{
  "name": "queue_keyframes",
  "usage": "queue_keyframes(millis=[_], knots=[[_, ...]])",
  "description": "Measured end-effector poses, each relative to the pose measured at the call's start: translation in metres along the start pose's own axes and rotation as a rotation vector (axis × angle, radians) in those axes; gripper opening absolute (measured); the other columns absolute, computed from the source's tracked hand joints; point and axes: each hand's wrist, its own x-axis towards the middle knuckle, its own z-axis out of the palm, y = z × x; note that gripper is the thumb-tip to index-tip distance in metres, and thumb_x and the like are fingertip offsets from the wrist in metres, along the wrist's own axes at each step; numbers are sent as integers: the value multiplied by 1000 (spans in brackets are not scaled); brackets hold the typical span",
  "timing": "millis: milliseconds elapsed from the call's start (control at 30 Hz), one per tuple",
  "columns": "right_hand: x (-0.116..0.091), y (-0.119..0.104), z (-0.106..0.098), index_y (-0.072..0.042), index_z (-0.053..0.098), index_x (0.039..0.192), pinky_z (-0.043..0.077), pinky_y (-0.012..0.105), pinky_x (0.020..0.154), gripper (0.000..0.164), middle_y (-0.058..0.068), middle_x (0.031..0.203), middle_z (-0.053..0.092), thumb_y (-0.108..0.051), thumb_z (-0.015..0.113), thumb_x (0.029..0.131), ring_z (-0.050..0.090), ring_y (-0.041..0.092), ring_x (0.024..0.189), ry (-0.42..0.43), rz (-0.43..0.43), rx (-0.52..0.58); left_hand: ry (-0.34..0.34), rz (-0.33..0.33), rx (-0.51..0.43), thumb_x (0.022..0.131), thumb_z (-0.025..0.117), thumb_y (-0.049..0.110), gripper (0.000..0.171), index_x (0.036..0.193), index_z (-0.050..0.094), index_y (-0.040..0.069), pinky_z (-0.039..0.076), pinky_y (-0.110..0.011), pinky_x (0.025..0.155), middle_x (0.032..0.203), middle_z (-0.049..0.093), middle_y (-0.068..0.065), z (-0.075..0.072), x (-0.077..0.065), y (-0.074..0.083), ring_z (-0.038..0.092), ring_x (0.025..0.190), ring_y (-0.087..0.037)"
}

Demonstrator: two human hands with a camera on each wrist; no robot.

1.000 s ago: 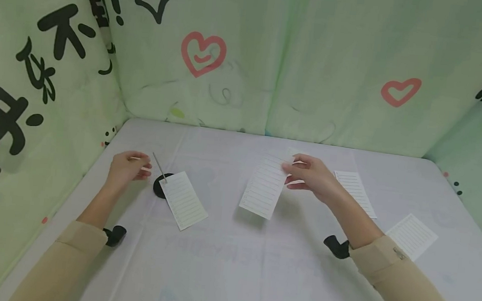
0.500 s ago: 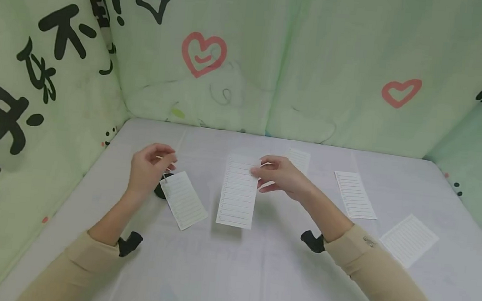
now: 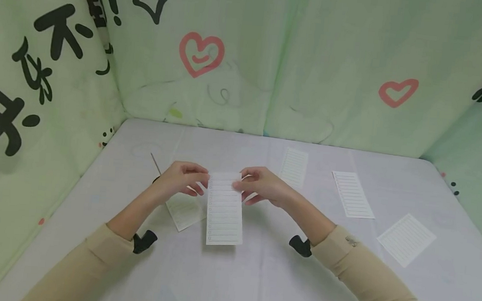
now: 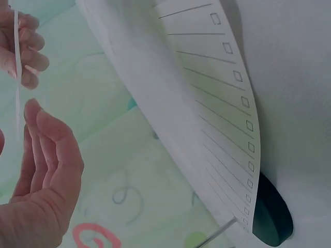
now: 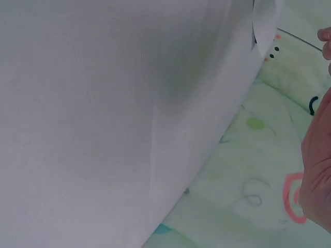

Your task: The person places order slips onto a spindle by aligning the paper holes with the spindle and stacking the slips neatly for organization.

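Observation:
In the head view my right hand (image 3: 263, 188) pinches the upper right edge of a white lined checklist sheet (image 3: 224, 216), which hangs above the table. My left hand (image 3: 182, 179) is at the sheet's upper left edge, fingers loosely bent; the left wrist view shows its fingertips beside the paper without a clear pinch. Behind the left hand stands a bill spike, its thin metal rod (image 3: 155, 163) leaning over a round dark base (image 4: 274, 212). Another lined sheet (image 4: 222, 98) has its corner on that rod; the left hand and the held sheet partly cover it in the head view.
Three more lined sheets lie on the white table (image 3: 256, 276): one behind the right hand (image 3: 294, 167), one farther right (image 3: 353, 195) and one tilted sheet (image 3: 406, 240) at the far right. Green printed curtains (image 3: 331, 58) enclose the table's back and sides.
My right hand has carried the held sheet left and nearer to me. From beside the spike, my left hand has moved right, past the rod, to the sheet's edge.

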Motion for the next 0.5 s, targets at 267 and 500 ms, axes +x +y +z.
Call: queue_keyframes(millis=[267, 500], knots=[[3, 2, 9, -3, 55, 96, 53, 30, 60, 17, 3, 80, 65, -12, 64, 86, 61, 17, 66, -63, -7, -14, -73, -36, 110, 88, 61, 20, 30, 107, 61, -2, 53, -35, 71, 88, 65, -11, -5, 2, -1, 63, 71, -21], [6, 3, 12, -3, 53, 97, 53, 28, 58, 19, 2, 79, 64, -13, 64, 86, 60, 14, 64, -74, 8, -44, -78, -9, 173, 88, 61, 16, 24, 101, 64, -4, 53, -36, 70, 80, 65, -11, -8, -1, -2, 61, 67, -19]])
